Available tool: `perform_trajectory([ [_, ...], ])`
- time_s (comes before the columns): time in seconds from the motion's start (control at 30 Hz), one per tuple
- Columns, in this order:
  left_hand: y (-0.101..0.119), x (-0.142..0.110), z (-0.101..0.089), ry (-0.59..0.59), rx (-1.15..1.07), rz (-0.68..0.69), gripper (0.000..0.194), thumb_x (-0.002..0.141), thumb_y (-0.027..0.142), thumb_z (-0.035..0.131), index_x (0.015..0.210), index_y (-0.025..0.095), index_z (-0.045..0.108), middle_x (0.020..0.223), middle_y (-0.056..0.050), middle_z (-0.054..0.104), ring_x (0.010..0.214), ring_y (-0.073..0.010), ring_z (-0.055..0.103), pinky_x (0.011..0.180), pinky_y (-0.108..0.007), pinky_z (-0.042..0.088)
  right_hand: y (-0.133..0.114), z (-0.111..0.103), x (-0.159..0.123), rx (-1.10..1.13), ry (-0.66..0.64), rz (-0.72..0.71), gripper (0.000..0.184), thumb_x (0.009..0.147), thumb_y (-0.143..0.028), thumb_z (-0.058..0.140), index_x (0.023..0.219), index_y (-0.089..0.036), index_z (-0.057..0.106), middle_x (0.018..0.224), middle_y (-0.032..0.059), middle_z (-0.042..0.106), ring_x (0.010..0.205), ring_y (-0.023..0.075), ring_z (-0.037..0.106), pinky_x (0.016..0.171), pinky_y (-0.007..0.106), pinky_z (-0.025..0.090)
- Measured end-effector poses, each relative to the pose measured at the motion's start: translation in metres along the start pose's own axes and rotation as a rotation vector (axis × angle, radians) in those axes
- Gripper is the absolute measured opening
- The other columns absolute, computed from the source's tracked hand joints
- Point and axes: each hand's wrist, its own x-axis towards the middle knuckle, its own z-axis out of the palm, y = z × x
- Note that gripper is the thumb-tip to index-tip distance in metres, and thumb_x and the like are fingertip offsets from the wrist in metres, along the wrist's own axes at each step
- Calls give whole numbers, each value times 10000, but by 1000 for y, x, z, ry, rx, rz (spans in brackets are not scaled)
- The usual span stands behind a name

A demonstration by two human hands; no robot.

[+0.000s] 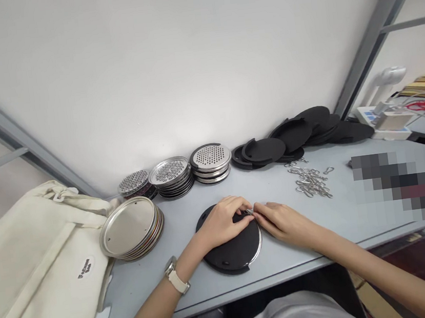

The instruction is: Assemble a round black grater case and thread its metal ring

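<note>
Both hands are seen meeting at frame centre, over a black round disc (233, 244) lying flat on the grey table (343, 215). A metal rim shows along the disc's right edge.

Left hand (223, 220): forearm enters from lower left, wrist bent, palm down on the upper part of the disc, fingers curled toward centre. A watch with a light strap (176, 276) is worn on this wrist.

Right hand (280, 219): forearm enters from lower right, hand laid low on the table just right of the disc, fingertips pointed left.

The fingertips of both hands are pressed together on a small metal clip (248, 211) at the disc's upper right edge. Which hand actually clamps it cannot be told; the piece is too small and partly hidden.

Around them:
- stack of plain metal plates (132, 229) left of the disc
- three stacks of perforated metal discs (175, 175) behind, against the white wall
- pile of black discs (298, 135) at upper right
- loose heap of metal clips (310, 180) right of centre
- cream fabric bag (33, 274) at lower left
</note>
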Motion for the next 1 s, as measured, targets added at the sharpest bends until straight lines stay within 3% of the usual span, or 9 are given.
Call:
perform_trajectory([
  [0.2,0,0,-1,-20,8,12,103,855,196,559,957,184,559,910,-19,611,835,-150,550,787,-281,454,0,1,-1,3,4,6,202,973,-255,272,870,-191,434,746,43,584,653,170,546,625,271,381],
  [0.43,-1,0,-1,2,42,7,112,841,231,584,938,185,554,925,-31,582,893,-170,541,822,-299,447,3,2,0,-52,-16,-27,240,973,-248,275,1030,-160,491,760,58,598,668,182,555,627,274,387],
  [1.0,1,1,0,33,40,-38,167,801,211,634,938,190,541,855,0,595,814,-146,556,776,-273,448,-1,4,3,-148,-9,-20,277,937,-182,326,1142,-127,505,724,57,603,627,169,529,588,252,340],
])
